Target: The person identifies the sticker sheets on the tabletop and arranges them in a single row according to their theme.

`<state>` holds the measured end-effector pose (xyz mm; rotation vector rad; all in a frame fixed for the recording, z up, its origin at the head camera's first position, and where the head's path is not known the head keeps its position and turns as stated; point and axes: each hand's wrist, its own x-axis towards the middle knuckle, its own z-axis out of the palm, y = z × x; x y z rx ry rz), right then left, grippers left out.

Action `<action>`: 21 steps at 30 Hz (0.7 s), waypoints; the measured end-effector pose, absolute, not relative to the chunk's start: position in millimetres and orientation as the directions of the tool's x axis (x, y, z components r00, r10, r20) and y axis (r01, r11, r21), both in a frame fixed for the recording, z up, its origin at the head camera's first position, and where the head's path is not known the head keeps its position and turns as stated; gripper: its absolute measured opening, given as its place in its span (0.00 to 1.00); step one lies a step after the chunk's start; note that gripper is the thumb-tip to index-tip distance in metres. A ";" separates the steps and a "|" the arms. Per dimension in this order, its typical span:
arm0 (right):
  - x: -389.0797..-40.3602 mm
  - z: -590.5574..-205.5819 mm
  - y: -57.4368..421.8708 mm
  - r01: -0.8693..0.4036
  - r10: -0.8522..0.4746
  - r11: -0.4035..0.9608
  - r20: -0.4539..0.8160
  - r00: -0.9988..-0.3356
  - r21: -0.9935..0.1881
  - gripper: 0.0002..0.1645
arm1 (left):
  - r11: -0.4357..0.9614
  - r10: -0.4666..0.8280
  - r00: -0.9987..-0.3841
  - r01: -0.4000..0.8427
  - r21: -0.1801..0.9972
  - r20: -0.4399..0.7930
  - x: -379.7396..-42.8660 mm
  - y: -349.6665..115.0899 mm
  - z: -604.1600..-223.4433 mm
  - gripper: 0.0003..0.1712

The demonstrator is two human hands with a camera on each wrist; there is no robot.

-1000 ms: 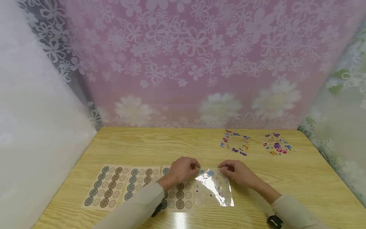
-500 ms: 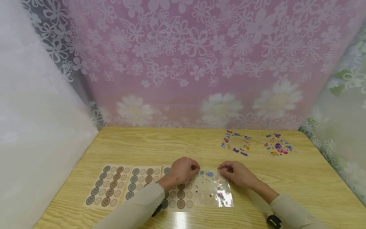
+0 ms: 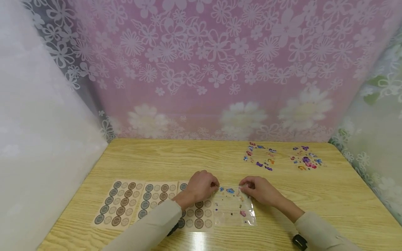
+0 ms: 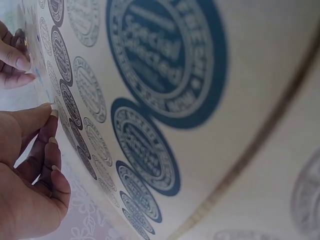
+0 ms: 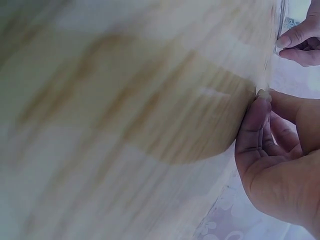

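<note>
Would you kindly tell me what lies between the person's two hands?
The far part of a clear, flower-dotted sheet, as the head view shows.

The clear film bears blue and pink flowers.

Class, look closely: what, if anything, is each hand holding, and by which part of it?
The left hand and right hand pinch the clear flower sheet by its far edge, each near a corner.
</note>
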<state>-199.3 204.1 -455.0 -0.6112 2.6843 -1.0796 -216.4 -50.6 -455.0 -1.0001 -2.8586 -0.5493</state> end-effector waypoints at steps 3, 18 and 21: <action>-198.8 -455.1 203.8 -0.306 -0.436 0.652 -0.014 -0.900 -0.693 0.10 | 0.725 0.596 -0.784 0.619 0.302 0.176 -216.6 -49.9 -454.2 0.05; -196.0 -454.8 200.2 -0.302 -0.412 0.681 -0.008 -0.911 -0.667 0.07 | 0.733 0.603 -0.775 0.632 0.251 0.190 -217.3 -48.6 -452.9 0.05; -194.5 -454.4 199.1 -0.304 -0.402 0.688 0.003 -0.916 -0.659 0.06 | 0.735 0.601 -0.775 0.631 0.248 0.195 -217.4 -49.1 -453.1 0.05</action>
